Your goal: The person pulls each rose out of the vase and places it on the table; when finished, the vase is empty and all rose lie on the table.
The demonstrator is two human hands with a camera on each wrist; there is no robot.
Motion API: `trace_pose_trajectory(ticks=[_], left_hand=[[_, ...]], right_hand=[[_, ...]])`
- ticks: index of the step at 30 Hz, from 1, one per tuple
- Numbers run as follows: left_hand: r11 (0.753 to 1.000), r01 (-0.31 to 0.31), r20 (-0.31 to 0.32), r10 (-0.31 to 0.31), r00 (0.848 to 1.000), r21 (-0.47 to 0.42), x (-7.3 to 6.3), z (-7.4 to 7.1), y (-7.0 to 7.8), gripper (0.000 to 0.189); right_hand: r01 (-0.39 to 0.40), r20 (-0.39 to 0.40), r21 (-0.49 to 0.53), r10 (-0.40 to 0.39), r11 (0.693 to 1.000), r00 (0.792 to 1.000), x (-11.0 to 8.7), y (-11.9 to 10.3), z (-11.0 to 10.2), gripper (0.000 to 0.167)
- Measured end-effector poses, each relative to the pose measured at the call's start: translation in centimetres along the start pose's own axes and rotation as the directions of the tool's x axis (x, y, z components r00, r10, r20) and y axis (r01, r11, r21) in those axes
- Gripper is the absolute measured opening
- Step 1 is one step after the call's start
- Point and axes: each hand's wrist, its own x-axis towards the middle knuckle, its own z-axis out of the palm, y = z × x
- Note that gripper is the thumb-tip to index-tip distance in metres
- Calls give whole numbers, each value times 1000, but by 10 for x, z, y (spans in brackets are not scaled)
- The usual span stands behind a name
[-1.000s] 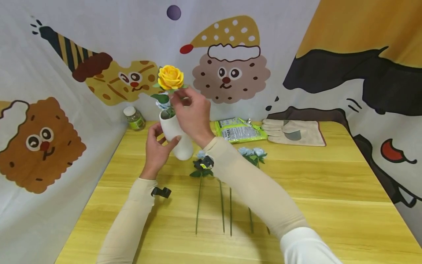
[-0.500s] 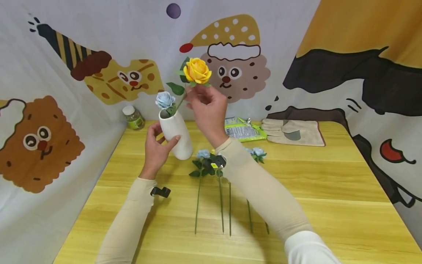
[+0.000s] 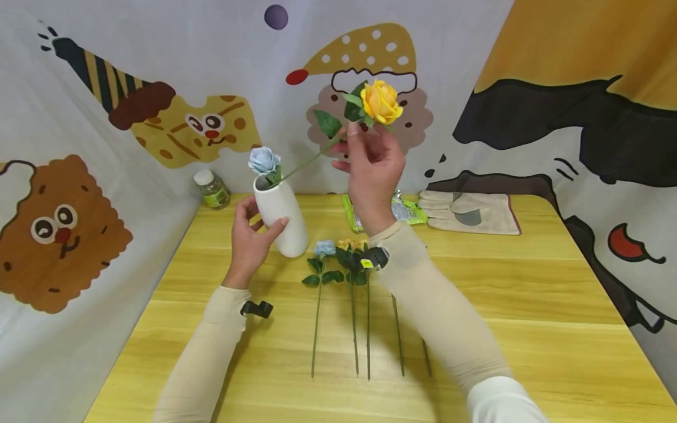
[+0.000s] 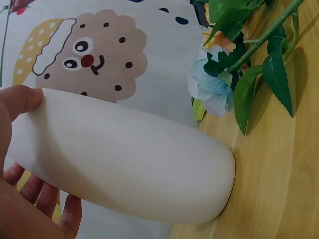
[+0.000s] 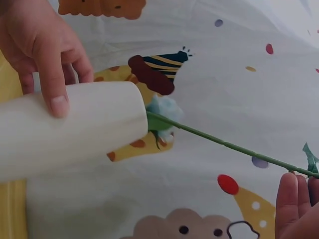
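Note:
A white vase (image 3: 284,226) is held by my left hand (image 3: 250,249), thumb on the near side and fingers behind. In the left wrist view the vase's base (image 4: 219,184) meets the tabletop. One light-blue rose (image 3: 263,160) sits in its mouth. My right hand (image 3: 376,176) pinches a yellow rose (image 3: 382,102) by the stem just below the bloom, up and to the right of the vase. Its green stem (image 5: 224,144) slants down with its lower end inside the vase mouth, as the right wrist view shows. The bloom is out of that view.
Several roses lie on the wooden table, including a blue rose (image 3: 324,248) and yellow ones (image 3: 351,244); the right forearm covers some. Behind are a lidded jar (image 3: 211,189), a green packet (image 3: 409,210) partly hidden by the right hand, and a work glove (image 3: 471,212). A printed cloth hangs behind.
My right hand has moved right and slightly up with the yellow rose, so its stem leans farther from the vase. The blue rose in the vase is uncovered. My left hand has stayed put.

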Motion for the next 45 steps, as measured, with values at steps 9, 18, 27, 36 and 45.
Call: trace_pose_trajectory(ticks=[9, 18, 27, 36, 45], left_hand=[[1000, -1, 6, 1, 1000, 5, -1, -2, -1, 77], [1000, 10, 10, -10, 1000, 5, -1, -4, -3, 77], [1000, 4, 15, -3, 1000, -3, -1, -4, -3, 77], [1000, -6, 8, 6, 1000, -10, -3, -3, -4, 76], [1000, -10, 10, 10, 1000, -16, -1, 0, -2, 76]], right_hand=[[36, 11, 88, -37, 995, 999, 5, -15, -34, 25], [-61, -8, 80, 62, 995, 998, 8, -26, -69, 23], [-143, -38, -75, 141, 987, 989, 9, -22, -115, 21], [-254, 95, -438, 325, 863, 941, 2, -18, -160, 33], [-262, 177, -671, 493, 693, 852, -12, -9, -208, 48]])
